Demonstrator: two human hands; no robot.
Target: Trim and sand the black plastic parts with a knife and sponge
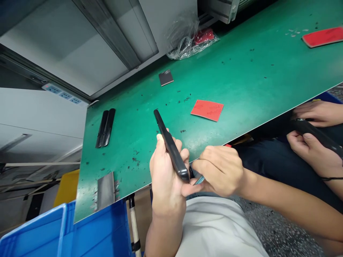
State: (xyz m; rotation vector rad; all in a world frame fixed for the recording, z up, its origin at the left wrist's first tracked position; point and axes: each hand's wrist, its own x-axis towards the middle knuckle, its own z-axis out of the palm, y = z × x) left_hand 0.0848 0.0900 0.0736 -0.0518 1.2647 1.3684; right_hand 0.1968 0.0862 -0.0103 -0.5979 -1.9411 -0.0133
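Note:
A long, narrow black plastic part [171, 148] lies tilted across my left hand [164, 175], whose thumb and fingers close around its sides. Its far end points up and left over the green table. At the near end, my right hand [222, 169] is closed on a thin grey-blue blade-like tool [199, 180], mostly hidden by the fingers. The tool is close against the part's near end; whether it touches cannot be made out. Beyond my hands lies a red rectangular pad [207, 110]. Two similar black parts [105, 128] rest side by side on the left.
Dark shavings dot the green table [227, 82]. On it are a grey sheet [105, 192], a dark square pad [166, 77], a clear bag [182, 44] and another red pad [323, 36]. A blue crate [64, 223] stands lower left. A co-worker's hands [316, 146] are at right.

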